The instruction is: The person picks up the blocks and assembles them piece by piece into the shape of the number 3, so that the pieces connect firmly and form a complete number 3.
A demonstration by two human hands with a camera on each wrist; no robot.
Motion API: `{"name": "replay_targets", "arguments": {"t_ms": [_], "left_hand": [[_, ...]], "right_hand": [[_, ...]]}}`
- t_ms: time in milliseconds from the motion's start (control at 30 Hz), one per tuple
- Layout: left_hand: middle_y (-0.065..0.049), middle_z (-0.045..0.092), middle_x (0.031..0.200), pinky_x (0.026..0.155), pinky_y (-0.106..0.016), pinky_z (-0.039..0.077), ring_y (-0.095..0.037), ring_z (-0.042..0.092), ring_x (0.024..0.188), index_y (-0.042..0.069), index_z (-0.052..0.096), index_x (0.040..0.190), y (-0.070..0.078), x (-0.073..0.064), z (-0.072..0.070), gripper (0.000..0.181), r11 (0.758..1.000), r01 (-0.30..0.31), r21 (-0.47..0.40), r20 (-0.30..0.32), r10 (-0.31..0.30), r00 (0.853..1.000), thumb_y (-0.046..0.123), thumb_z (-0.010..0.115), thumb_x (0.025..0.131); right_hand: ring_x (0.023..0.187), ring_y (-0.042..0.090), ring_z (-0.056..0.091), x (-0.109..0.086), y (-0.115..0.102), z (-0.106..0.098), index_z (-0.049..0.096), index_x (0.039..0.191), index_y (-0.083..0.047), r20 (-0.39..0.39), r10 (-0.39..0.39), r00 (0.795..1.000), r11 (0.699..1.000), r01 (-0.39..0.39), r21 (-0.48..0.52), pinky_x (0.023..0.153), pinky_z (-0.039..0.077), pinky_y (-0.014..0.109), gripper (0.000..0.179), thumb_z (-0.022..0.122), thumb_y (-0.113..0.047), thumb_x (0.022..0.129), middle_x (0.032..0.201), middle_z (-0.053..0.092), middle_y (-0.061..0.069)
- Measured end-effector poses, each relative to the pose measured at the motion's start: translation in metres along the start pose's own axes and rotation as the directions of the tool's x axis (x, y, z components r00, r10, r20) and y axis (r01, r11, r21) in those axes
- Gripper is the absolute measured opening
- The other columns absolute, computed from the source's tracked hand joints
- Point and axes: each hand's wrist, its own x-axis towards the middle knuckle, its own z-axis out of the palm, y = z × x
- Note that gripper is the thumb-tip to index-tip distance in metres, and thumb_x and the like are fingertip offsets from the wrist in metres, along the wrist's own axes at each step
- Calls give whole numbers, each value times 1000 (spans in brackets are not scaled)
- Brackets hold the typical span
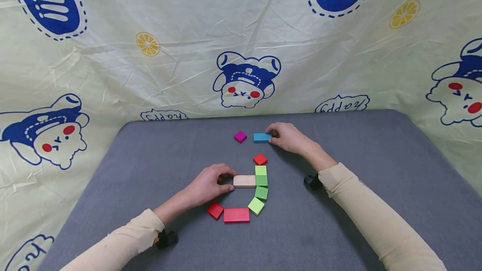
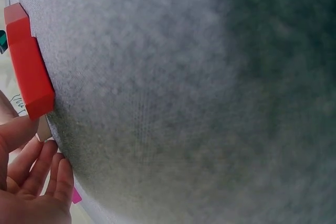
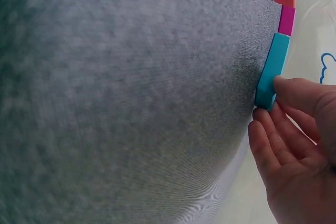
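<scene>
At the far side of the table my right hand [image 1: 288, 137] pinches the right end of a blue rectangular block [image 1: 261, 138]. The right wrist view shows the thumb against one side of this blue block [image 3: 272, 69], with the fingers bent at its end. Nearer to me, my left hand [image 1: 208, 184] grips the left end of a pale wooden block [image 1: 244, 181] between thumb and fingers. That block's right end meets a curved column of several green blocks [image 1: 261, 180]. In the left wrist view a red block [image 2: 32, 72] hides part of the wooden one [image 2: 43, 128].
A magenta block [image 1: 240, 137] lies left of the blue one. A small red block [image 1: 260, 159] tops the green column. Below it the curve continues through a long red block [image 1: 237, 215] to another red block [image 1: 216, 211] near my left wrist. Grey cloth covers the table [image 1: 339, 237].
</scene>
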Motion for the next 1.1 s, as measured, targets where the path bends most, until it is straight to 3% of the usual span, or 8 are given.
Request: {"name": "replay_targets", "arguments": {"t_ms": [200, 400, 667, 833, 1100], "left_hand": [[0, 62, 111, 85, -34, 50, -17, 56, 100, 11, 68, 120, -1, 1, -6, 33, 998, 4, -56, -7, -4, 1000, 11, 74, 87], [-2, 64, 113, 84, -34, 50, -19, 57, 100, 9, 68, 121, -4, 7, -18, 35, 994, 52, -93, -71, -59, 996, 12, 75, 87], [-5, 67, 111, 75, -34, 51, -22, 60, 99, 6, 69, 118, -12, 25, -29, 34, 979, 163, -123, -206, -186, 961, 19, 76, 87], [-8, 67, 112, 74, -35, 51, -23, 61, 100, 5, 69, 119, -18, 39, -35, 35, 970, 200, -138, -237, -228, 944, 20, 74, 88], [-9, 67, 113, 74, -35, 51, -23, 61, 99, 3, 67, 121, -26, 64, -40, 37, 966, 214, -144, -255, -245, 935, 20, 74, 89]], "right_hand": [[104, 28, 57, 1, 3, 0, 63, 126, -4, 5, 10, 1000, 999, -10, 42, 94, 46, 46, 32, 66, -11, 94, 115, 63, 15], [103, 27, 57, 1, 3, 0, 63, 125, -5, 7, 23, 1000, 998, -23, 65, 93, 46, 45, 31, 66, -11, 94, 114, 64, 14], [102, 27, 56, 0, 4, 0, 63, 126, -6, 3, 32, 999, 997, -32, 74, 93, 46, 44, 32, 66, -11, 94, 113, 64, 14], [102, 27, 56, 0, 4, 0, 63, 126, -6, -3, 32, 999, 996, -32, 77, 93, 46, 44, 32, 66, -12, 95, 113, 63, 14], [105, 28, 56, -1, 5, 1, 61, 127, -5, 8, 40, 999, 995, -40, 95, 95, 45, 46, 33, 65, -12, 96, 117, 63, 14]]}}
